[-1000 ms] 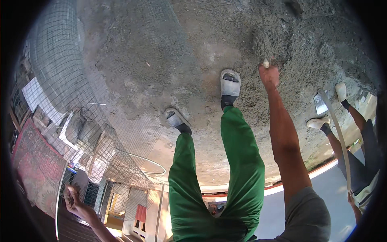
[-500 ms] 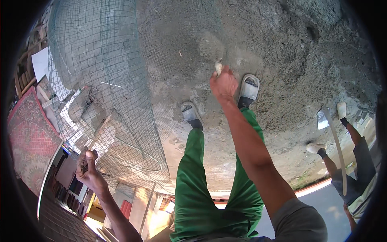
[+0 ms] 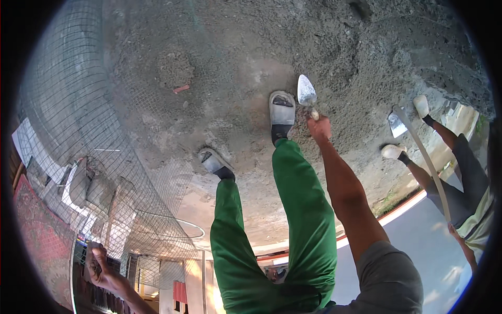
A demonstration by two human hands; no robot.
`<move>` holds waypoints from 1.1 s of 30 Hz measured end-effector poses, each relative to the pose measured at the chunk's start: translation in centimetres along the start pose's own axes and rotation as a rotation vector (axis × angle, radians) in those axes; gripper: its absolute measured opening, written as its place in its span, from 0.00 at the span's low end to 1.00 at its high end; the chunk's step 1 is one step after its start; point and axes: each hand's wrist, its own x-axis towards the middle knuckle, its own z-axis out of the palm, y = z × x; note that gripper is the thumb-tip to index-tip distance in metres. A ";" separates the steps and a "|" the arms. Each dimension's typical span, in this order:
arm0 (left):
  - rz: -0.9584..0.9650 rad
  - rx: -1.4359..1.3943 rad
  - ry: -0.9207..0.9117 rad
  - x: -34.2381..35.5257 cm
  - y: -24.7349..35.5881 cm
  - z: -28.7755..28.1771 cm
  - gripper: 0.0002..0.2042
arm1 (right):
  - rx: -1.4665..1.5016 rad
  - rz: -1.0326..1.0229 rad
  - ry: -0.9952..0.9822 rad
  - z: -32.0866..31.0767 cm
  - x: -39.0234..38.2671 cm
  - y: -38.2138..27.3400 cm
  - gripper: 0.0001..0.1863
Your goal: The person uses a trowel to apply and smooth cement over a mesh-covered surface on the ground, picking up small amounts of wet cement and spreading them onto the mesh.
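My right hand (image 3: 319, 128) is closed around the handle of a pointed trowel (image 3: 306, 90). Its pale blade faces up, mostly bare, over coarse grey mortar (image 3: 355, 78) just right of my right sandal. At lower left, my left hand (image 3: 98, 269) has its fingers curled at the edge of a curved sheet of wire mesh (image 3: 68, 99). The mesh rises along my left side, and part of its lower end lies on the ground. A rounded mortar patch (image 3: 175, 65) lies beyond my feet, beside a small reddish piece (image 3: 181, 89).
At right stands another person, with a long-handled hoe (image 3: 431, 172) whose metal blade rests near their pale shoes (image 3: 393, 152). My sandals (image 3: 283, 111) are on the rough ground. A red patterned cloth (image 3: 42, 235) and stacked items stand behind the mesh at left.
My right hand has swung right and back toward me with the trowel, which earlier lay over the ground ahead. The view has shifted right; my left hand stays by the mesh.
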 end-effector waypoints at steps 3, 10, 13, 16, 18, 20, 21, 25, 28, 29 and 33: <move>-0.009 0.118 0.076 0.4 -0.3 1.3 0.23 | -0.053 -0.079 -0.099 -1.3 7.2 0.6 0.32; -0.021 0.165 0.150 -1.0 -0.2 5.3 0.24 | 0.048 -0.320 0.075 -8.2 22.5 -15.3 0.36; -0.002 0.142 0.043 -1.5 0.8 5.3 0.21 | 0.086 -0.324 0.081 -8.1 19.6 -14.3 0.35; -0.010 0.029 0.014 -1.3 0.5 3.7 0.20 | 0.127 -0.446 0.189 -8.5 13.9 -13.6 0.34; -0.080 0.061 0.016 -1.6 1.8 3.3 0.20 | 0.141 -0.419 0.304 -7.8 8.0 -14.4 0.33; -0.088 0.060 0.010 -1.4 1.2 3.1 0.20 | 0.151 -0.415 0.296 -7.6 3.2 -15.5 0.32; -0.047 -0.009 0.012 -1.6 1.5 3.7 0.19 | 0.153 -0.397 0.282 -7.4 0.5 -16.1 0.31; -0.085 -0.102 0.017 -1.6 1.5 4.3 0.19 | 0.139 -0.494 0.359 -5.2 -10.4 -21.0 0.25; -0.067 -0.069 -0.005 -1.7 0.8 3.5 0.19 | 0.059 -0.674 0.209 -3.9 -16.0 -25.7 0.26; -0.060 -0.091 -0.014 -1.8 0.3 3.5 0.19 | 0.062 -0.673 0.211 -3.6 -16.1 -25.9 0.26; -0.086 -0.097 -0.031 -1.9 1.4 4.5 0.19 | 0.180 -0.405 0.314 -1.3 -12.4 -22.0 0.25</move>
